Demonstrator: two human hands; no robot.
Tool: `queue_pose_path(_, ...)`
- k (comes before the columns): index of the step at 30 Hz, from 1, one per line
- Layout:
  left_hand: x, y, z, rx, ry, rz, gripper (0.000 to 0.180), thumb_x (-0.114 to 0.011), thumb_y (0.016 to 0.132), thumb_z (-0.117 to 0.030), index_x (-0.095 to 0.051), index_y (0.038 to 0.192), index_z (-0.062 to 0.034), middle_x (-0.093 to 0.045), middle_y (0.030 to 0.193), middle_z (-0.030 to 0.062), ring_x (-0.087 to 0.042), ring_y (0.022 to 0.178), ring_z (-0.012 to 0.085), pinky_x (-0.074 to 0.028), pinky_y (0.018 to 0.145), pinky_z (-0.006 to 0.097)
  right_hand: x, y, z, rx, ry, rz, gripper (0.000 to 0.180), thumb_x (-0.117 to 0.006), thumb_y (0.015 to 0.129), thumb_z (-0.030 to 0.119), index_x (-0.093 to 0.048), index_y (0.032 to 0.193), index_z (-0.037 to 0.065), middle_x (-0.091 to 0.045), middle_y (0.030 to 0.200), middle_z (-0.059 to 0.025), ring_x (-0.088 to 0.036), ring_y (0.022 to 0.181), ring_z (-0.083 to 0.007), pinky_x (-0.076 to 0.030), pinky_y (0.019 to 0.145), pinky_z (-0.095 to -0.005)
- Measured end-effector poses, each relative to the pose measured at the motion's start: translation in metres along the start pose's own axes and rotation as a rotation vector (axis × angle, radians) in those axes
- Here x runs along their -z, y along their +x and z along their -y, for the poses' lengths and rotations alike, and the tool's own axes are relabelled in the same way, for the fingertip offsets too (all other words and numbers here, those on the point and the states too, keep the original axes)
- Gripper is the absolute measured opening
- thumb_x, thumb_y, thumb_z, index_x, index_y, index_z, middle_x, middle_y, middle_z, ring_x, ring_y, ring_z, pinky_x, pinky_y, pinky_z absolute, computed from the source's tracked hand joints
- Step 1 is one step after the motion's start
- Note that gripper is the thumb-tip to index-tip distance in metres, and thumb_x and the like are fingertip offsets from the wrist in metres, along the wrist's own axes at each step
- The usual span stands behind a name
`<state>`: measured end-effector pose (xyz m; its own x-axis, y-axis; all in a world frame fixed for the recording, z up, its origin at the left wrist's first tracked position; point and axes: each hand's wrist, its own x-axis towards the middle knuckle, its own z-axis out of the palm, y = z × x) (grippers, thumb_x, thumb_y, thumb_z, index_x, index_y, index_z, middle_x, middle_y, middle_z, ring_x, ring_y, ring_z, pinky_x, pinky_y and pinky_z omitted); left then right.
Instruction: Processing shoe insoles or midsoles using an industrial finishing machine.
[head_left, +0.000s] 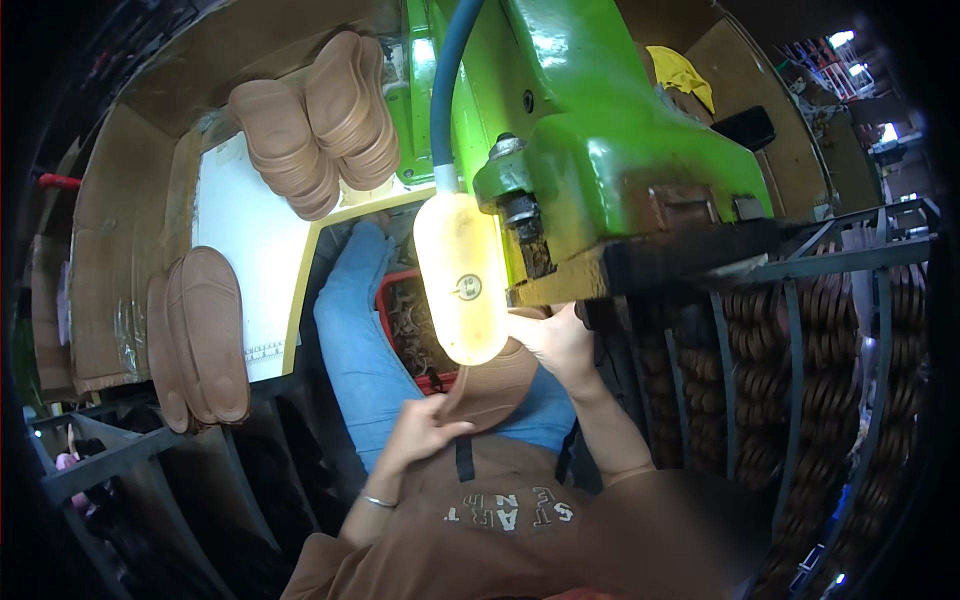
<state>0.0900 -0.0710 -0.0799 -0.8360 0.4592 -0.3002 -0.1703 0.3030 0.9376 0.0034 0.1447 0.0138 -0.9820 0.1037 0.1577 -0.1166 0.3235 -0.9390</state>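
Brown sole (490, 385) gripped at both ends: left hand (425, 425) lower left, right hand (555, 340) upper right; long axis diagonal under green machine (600, 150).

Pretty cramped: green machine (600, 150) and lamp (462, 275) block 12 o'clock, racks (800, 340) crowd 3; open lap-side toward 6.

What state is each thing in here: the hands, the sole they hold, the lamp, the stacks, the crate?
left hand: gripping the near end of the brown sole.
right hand: gripping its far end under the green machine.
brown sole: held over the lap, off any surface.
lamp: lit.
sole stacks: piled, leaning.
red crate: holds dark scraps.
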Motion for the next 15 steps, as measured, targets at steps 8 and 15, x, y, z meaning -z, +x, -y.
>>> queue_pose_path(8,-0.019,0.051,-0.082,-0.385,-0.149,-0.165,0.047,-0.073,0.076,-0.015,-0.054,0.114,0.0055,-0.069,0.085,0.0137,-0.065,0.067,0.0111,-0.051,0.06,0.025,0.014,-0.029,-0.011,-0.096,0.272,-0.071,0.061,-0.08,0.067,0.002,-0.036,0.108,0.001,-0.061,0.091,-0.0104,-0.059,0.079,-0.0098,-0.044,0.061,-0.0188)
queue_pose_path(15,-0.054,0.065,-0.091,-0.35,-0.52,-0.435,0.03,-0.063,0.082,-0.002,-0.051,0.11,0.0029,-0.059,0.102,0.0095,-0.058,0.092,0.0138,-0.046,0.079,0.026,0.012,-0.018,-0.014,0.062,0.239,-0.223,0.044,-0.082,0.067,0.011,-0.049,0.095,0.002,-0.059,0.082,-0.0059,-0.059,0.073,-0.0098,-0.048,0.062,-0.0222)
